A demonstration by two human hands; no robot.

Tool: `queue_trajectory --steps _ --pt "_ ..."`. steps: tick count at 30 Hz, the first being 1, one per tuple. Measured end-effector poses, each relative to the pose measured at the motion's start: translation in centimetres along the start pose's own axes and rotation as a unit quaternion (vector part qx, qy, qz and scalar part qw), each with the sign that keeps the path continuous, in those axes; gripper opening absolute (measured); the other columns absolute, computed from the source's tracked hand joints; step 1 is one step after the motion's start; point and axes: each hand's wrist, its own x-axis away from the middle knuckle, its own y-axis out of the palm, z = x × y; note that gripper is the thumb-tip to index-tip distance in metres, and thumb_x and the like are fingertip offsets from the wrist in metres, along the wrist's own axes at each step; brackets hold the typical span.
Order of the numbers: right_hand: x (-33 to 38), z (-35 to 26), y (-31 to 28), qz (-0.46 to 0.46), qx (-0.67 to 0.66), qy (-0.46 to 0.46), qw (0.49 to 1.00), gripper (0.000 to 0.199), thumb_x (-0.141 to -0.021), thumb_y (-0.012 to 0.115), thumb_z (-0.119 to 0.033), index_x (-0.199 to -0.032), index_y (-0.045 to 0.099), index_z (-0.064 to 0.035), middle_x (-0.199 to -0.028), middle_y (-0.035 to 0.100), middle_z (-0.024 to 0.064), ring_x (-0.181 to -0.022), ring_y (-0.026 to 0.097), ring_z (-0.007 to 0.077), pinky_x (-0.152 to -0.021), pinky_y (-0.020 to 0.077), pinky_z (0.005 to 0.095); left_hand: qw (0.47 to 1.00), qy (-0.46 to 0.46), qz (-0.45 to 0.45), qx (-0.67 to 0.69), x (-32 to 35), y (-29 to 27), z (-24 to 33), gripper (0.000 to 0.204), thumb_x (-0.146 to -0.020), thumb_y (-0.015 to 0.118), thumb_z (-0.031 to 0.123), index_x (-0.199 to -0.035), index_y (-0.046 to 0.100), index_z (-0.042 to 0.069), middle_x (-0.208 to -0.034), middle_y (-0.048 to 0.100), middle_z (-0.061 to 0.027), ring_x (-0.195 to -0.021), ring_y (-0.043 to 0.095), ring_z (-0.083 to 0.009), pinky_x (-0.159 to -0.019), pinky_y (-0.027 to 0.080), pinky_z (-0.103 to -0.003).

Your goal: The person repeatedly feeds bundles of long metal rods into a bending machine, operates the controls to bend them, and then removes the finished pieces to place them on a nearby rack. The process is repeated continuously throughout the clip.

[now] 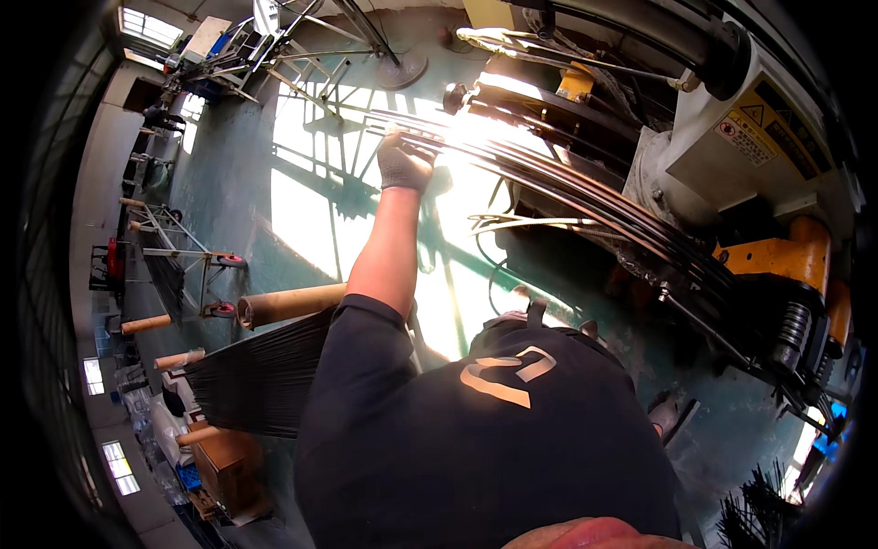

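Observation:
My left hand [405, 165], in a grey knit glove, reaches forward at the end of my outstretched bare forearm. Its fingers are closed around the near ends of a bundle of long thin metal rods [567, 181]. From there the rods slant down to the right, toward a machine [732, 156] with a pale housing and yellow warning labels. Strong sunlight washes out part of the rods beside the glove. My right hand does not show.
An orange machine part [777, 252] and a coil spring [792, 334] are at the right. Behind my left arm lie a cardboard tube [293, 306] and many dark rods [261, 380] on a rack. A wheeled frame [187, 252] stands farther left, a cardboard box [229, 467] below.

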Motion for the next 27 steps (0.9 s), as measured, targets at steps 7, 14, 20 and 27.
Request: queue_trajectory --steps 7,14,20,27 --pt "9.3 2.3 -0.2 -0.017 0.242 -0.05 0.969 0.031 -0.09 0.063 -0.031 -0.073 0.064 -0.0048 -0.067 0.059 0.0043 -0.054 0.053 0.0172 -0.052 0.0413 0.0334 0.998 0.003 0.056 -0.037 -4.4 -1.0 6.7 0.033 -0.108 0.044 0.03 -0.117 0.057 0.001 -0.118 0.065 -0.0181 -0.108 0.063 -0.0375 -0.104 0.048 -0.062" --pt "6.0 4.7 -1.0 -0.056 0.228 -0.11 0.966 0.029 -0.088 0.061 -0.03 -0.074 0.064 -0.0054 -0.07 0.06 0.0045 -0.061 0.056 0.0165 -0.053 0.043 0.0323 0.988 -0.022 0.02 -0.154 -5.4 -2.2 7.0 0.025 -0.107 0.047 0.013 -0.126 0.057 0.002 -0.117 0.064 -0.0138 -0.107 0.064 -0.0259 -0.093 0.055 -0.042" --pt "6.6 2.7 0.8 0.041 -0.012 0.045 0.998 0.031 -0.092 0.061 -0.033 -0.079 0.065 -0.0047 -0.072 0.063 0.0054 -0.06 0.057 0.0163 -0.054 0.0447 0.0296 0.862 0.167 -0.118 -0.464 -4.3 -3.6 7.9 0.022 -0.106 0.05 0.012 -0.126 0.057 0.006 -0.112 0.068 -0.0126 -0.1 0.069 -0.0266 -0.089 0.061 -0.043" --pt "5.0 6.0 -1.4 0.002 0.05 0.036 0.998 0.042 -0.095 0.064 -0.044 -0.083 0.068 -0.0042 -0.073 0.065 0.0074 -0.057 0.058 0.0157 -0.05 0.0422 0.0307 0.95 -0.038 -0.08 -0.298 -2.8 -0.6 8.5 0.031 -0.105 0.054 0.02 -0.13 0.053 0.003 -0.115 0.067 -0.0172 -0.099 0.072 -0.0327 -0.082 0.063 -0.049"
